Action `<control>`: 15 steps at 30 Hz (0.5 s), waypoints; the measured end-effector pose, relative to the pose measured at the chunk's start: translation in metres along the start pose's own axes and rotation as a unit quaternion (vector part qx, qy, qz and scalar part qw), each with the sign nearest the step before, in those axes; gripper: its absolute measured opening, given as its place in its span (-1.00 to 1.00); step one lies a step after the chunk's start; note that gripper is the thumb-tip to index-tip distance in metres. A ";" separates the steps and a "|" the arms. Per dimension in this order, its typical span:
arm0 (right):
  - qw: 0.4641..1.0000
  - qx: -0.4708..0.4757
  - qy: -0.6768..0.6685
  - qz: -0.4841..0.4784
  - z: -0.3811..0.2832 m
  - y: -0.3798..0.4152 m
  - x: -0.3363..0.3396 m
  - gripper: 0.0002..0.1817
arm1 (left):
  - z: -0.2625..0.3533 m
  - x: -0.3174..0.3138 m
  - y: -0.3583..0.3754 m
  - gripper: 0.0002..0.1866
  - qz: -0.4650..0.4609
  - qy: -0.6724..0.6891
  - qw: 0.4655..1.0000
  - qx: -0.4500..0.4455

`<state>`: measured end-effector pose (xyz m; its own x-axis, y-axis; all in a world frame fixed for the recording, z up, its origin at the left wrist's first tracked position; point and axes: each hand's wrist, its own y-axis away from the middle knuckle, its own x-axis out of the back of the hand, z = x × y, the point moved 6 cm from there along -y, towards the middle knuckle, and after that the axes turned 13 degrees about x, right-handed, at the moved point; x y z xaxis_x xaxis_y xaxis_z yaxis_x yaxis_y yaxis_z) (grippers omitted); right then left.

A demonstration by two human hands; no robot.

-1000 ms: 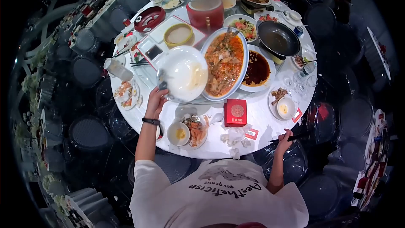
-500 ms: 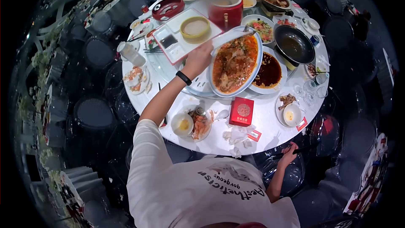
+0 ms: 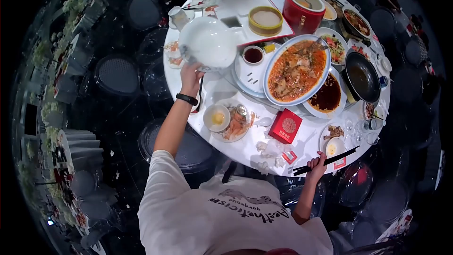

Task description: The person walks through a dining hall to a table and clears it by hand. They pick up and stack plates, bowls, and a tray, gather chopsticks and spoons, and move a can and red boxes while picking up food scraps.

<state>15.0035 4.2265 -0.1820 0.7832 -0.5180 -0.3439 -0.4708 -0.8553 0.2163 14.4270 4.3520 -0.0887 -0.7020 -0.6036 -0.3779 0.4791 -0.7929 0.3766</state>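
Note:
My left hand [image 3: 191, 79] is closed on the near rim of a white dish [image 3: 210, 42], lifted over the left of the table. The dish looks bare inside and is slightly blurred. My right hand [image 3: 317, 164] grips black chopsticks [image 3: 343, 155] at the front edge. An oval platter of fish in red sauce [image 3: 297, 68] lies to the right of the dish, partly over a plate of dark sauce [image 3: 325, 97]. Between them sits a small cup of dark sauce [image 3: 253, 55]. Below my left hand is a plate of shells [image 3: 236, 130] with a bowl [image 3: 217, 117].
A red pot [image 3: 302, 14], a bamboo steamer [image 3: 265, 20] and a black pan [image 3: 362, 76] stand farther back. Near the front are a red box [image 3: 285, 126] and crumpled tissues [image 3: 271, 152]. Dark chairs [image 3: 118, 74] surround the round table [image 3: 207, 93].
My left hand has moved left from beside the fish platter and now holds the white dish. My right hand has risen with the chopsticks to the table edge. The view has shifted.

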 end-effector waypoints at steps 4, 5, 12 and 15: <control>1.000 -0.023 -0.004 0.020 0.005 0.030 -0.023 -0.78 | -0.011 0.068 -0.062 -0.70 0.053 0.059 0.997 0.021; 1.000 -0.020 0.002 0.024 0.007 0.039 -0.027 -0.78 | -0.021 0.082 -0.083 -0.69 0.065 0.063 0.995 0.035; 0.994 -0.003 0.017 0.104 0.031 0.131 -0.077 -0.79 | -0.116 0.090 -0.187 -0.69 0.001 0.159 0.978 0.132; 0.994 -0.032 0.017 0.101 0.053 0.175 -0.106 -0.79 | -0.137 0.075 -0.193 -0.65 -0.047 0.197 0.965 0.165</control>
<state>14.8171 4.1316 -0.1566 0.6888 -0.6779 -0.2570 -0.5941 -0.7310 0.3356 14.3546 4.4482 -0.3054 -0.4474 -0.5666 -0.6919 0.1837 -0.8154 0.5490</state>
